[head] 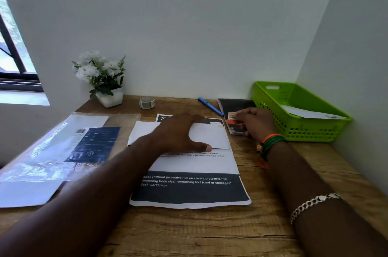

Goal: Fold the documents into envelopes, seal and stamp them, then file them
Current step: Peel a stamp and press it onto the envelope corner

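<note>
Stamping step, I judge: left hand (pixel 178 133) lies flat, grip released, pressing the envelope (pixel 210 135) mid-surface. Right hand (pixel 255 120) pinches stamps (pixel 232 115) near the tray (pixel 315 131). Next, place one on the envelope's corner.

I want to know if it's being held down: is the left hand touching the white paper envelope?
Touching. The head view shows the left hand lying flat on the white paper envelope, thumb pressed on its near edge, no gap visible.
</note>
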`<state>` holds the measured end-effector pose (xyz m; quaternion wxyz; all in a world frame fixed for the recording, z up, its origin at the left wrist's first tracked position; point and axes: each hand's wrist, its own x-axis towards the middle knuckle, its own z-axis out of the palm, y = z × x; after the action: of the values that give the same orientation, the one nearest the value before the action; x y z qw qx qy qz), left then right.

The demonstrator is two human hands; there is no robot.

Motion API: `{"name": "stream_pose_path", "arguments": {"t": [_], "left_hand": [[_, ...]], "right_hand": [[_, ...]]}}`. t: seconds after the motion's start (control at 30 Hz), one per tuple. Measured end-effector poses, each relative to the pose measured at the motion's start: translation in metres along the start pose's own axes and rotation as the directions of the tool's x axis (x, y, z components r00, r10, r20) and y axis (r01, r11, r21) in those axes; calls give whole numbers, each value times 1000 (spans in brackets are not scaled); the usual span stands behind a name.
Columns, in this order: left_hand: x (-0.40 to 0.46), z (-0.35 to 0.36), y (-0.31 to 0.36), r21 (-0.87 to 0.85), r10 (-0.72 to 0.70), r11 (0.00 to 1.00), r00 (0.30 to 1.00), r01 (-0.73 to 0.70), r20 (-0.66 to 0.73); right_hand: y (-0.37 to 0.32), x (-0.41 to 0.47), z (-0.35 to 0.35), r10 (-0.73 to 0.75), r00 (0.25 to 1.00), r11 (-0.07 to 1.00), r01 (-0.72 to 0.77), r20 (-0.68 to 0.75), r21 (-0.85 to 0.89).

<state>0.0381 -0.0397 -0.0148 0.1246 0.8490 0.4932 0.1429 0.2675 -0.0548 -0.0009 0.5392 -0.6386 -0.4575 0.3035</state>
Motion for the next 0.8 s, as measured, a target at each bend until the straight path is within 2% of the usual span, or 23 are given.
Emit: {"name": "stream_pose_path", "arguments": {"t": [0.2,0.3,0.4,0.57,0.7,0.8], "left_hand": [[1,-11,0,109,-14,994,996,23,-87],[-1,-18,1,157,-2,988,1000,4,-14],[-2,-18,2,134,-4,991,999,-2,44],[0,-17,1,112,4,994,998,-11,62],[1,-15,5,107,3,994,997,-11,73],[0,-12,9,77,4,997,1000,-6,29]], "right_hand": [[-1,2,-2,53,999,998,-53,-1,32],[-3,1,-4,77,997,997,-78,19,24],[-7,-5,-4,114,989,993,-110,94,-53],[-14,-17,-7,176,954,970,-125,242,-210],[-11,-21,-6,217,947,942,-139,237,-306],[-12,-22,-4,247,945,922,-161,216,-351]]}}
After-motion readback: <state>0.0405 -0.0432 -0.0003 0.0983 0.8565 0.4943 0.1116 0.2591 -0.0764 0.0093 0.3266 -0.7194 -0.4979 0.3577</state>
